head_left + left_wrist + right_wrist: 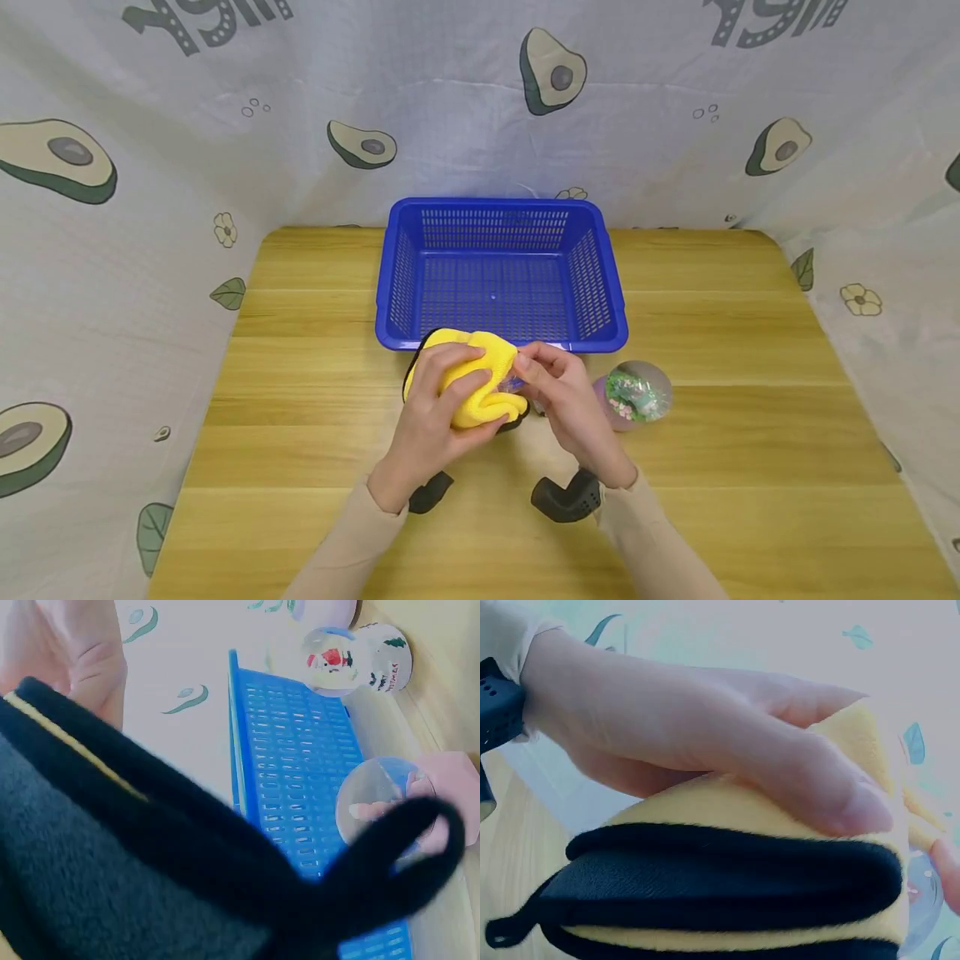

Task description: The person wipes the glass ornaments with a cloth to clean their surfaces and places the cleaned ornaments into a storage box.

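My left hand (442, 408) grips a folded microfibre cloth (461, 392), yellow with a black border, just in front of the blue basket. In the right wrist view its thumb presses on the folded cloth (742, 810), whose dark grey side shows inside the fold. My right hand (566, 400) pinches at the cloth's right edge with thumb and finger. Filling the lower left of the left wrist view is the grey side of the cloth (135, 862), with a black hanging loop. A pink-based snow globe (454, 787) stands close by, partly hidden by that loop.
The blue plastic basket (390, 275) sits at the table's back. Right of my right hand stands a lilac-based snow globe (637, 396) with green and pink decoration. A white-based snowman globe (390, 656) is near it. A patterned curtain (465, 50) hangs behind the wooden table (750, 433).
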Motion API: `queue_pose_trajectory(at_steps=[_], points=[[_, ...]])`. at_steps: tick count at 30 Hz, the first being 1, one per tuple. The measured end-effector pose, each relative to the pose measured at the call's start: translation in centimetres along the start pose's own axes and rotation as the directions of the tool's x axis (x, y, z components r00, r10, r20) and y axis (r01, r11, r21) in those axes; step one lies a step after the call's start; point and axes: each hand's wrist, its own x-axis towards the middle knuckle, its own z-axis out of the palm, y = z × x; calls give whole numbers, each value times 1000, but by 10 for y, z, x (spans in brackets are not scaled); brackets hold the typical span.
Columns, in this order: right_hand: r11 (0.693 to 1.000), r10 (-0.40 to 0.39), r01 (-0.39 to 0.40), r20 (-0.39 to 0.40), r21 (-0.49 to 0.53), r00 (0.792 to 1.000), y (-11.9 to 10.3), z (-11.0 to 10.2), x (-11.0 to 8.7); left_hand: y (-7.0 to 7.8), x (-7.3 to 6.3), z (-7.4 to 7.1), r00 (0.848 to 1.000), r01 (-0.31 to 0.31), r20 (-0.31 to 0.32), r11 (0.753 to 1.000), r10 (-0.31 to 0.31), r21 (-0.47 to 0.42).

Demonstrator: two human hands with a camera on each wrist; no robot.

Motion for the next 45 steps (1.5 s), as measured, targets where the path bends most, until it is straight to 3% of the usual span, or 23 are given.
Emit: queue_pose_trajectory(at_steps=[3, 5, 9, 11, 15, 18, 24, 27, 29, 34, 37, 39, 42, 45], points=[[999, -24, 24, -3, -31, 1000, 0, 1, -1, 0, 1, 1, 997, 65, -40, 996, -67, -60], [996, -53, 51, -16, -78, 998, 0, 3, -3, 0, 1, 1, 989, 139, -39, 982, -145, -130], [975, -134, 131, -7, -181, 991, -3, 6, -5, -1, 0, -1, 946, 313, 0, 910, -325, -274], [960, -184, 186, 29, -209, 982, -3, 7, -6, -2, 0, -2, 916, 383, 29, 855, -399, -350], [919, -296, 320, 131, -231, 946, -4, 5, -7, -4, -3, -4, 860, 478, 106, 714, -499, -513], [876, -362, 407, 207, -258, 909, -4, 5, -7, -7, -5, -5, 819, 528, 164, 608, -550, -593], [810, -416, 516, 347, -277, 841, -7, 3, -5, -9, -9, -5, 749, 590, 268, 426, -606, -686], [773, -439, 571, 417, -277, 796, -8, 0, -2, -9, -10, -5, 724, 595, 319, 320, -612, -737], [737, -456, 615, 465, -281, 759, -8, -3, -1, -8, -11, -5, 710, 598, 350, 262, -611, -757], [646, -479, 714, 586, -269, 654, -9, -9, 3, -8, -12, -6, 679, 619, 435, 142, -591, -773], [628, -469, 739, 638, -245, 611, -12, -10, 4, -8, -13, -6, 663, 636, 480, 95, -575, -766], [618, -467, 749, 654, -240, 595, -13, -11, 4, -7, -14, -7, 658, 645, 503, 73, -561, -761], [603, -479, 765, 665, -226, 574, -15, -11, 4, -6, -14, -7, 653, 647, 518, 50, -553, -761], [601, -489, 769, 663, -216, 568, -14, -12, 4, -4, -14, -6, 644, 648, 511, 50, -569, -760]])
